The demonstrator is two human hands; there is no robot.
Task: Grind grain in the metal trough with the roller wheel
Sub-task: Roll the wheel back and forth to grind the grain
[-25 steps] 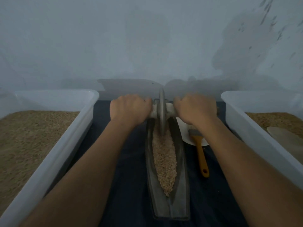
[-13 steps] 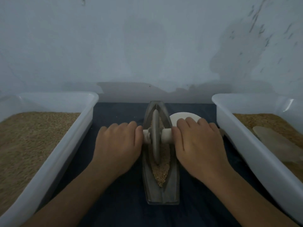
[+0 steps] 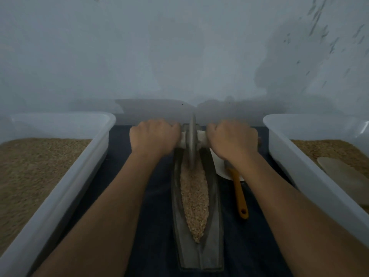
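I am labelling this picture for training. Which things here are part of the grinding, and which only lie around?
In use:
roller wheel
metal trough
grain in the trough
left hand and right hand, gripping the wheel's handles

Lying about:
yellow-handled brush
white plate
two white tubs of grain

No readable text, labels or numbers anywhere.

Both forearms are bare to the frame's edge, and the hands (image 3: 193, 139) wear no gloves, rings or watches.
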